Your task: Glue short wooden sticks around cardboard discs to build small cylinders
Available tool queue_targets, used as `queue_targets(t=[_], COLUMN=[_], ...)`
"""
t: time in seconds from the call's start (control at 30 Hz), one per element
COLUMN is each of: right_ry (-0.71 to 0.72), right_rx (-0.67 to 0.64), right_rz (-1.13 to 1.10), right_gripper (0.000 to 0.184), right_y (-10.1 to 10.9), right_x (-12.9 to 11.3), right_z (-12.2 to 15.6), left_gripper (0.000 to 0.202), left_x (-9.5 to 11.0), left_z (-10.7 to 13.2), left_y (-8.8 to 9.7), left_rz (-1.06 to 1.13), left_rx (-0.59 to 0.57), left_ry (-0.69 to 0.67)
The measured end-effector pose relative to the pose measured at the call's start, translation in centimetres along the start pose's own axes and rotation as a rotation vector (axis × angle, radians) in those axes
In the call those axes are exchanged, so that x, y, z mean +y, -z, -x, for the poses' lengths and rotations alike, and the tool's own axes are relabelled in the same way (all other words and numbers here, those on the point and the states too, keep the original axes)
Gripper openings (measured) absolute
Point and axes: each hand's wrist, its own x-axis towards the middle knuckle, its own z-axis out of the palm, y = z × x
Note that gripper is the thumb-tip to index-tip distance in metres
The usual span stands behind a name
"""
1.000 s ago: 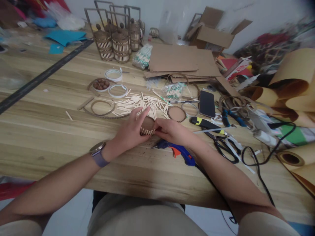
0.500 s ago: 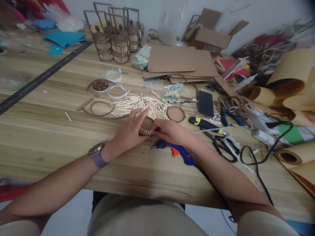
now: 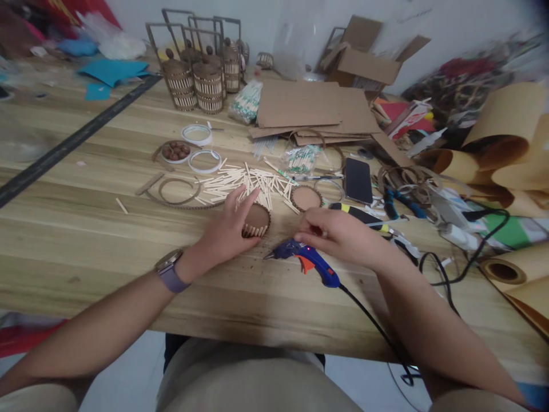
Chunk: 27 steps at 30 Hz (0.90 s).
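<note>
Cardboard disc [image 3: 258, 219] edge under left fingers [image 3: 241, 201]; right fingers [image 3: 309, 231] open, empty, over glue gun [image 3: 309, 260].

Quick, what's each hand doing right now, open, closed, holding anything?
Left hand: closed round the disc, holding it.
Right hand: loosely open over the glue gun, not gripping it.

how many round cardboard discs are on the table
2. One disc with sticks on its rim lies under the left hand; a bare disc lies by the stick pile, beyond the right hand. Clutter may hide more.
</note>
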Motion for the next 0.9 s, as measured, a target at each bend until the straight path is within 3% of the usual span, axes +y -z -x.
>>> queue_targets(t=[0.2,0.33,0.5,0.7,0.9], right_ry=[-0.302,-0.428,-0.437,-0.453,-0.37], right_rx=[-0.208,-0.198,-0.153,-0.097,0.129], right_rz=[0.036,0.055,0.0,-0.203,-0.441], right_gripper=[0.028,0.029,0.031,0.019,0.022], right_y=[-1.2,-2.8,-3.5,-3.7,-3.8], right_x=[0.0,-0.2,0.1,0.7,0.4], right_z=[3.9,3.9,3.8,4.7,5.2], left_gripper=[0.114,0.113,0.11,0.109,0.107], left_x=[0.7,1.2,1.2,0.8,0.5], left_z=[-0.1,-0.1,-0.2,-0.2,-0.1], left_y=[-0.3,-0.7,-0.7,-0.7,-0.6], left_rz=[-0.015,-0.04,-0.057,-0.038,-0.034], left_rx=[0.07,0.104,0.107,0.089,0.083], left_ry=[0.036,0.055,0.044,0.041,0.02])
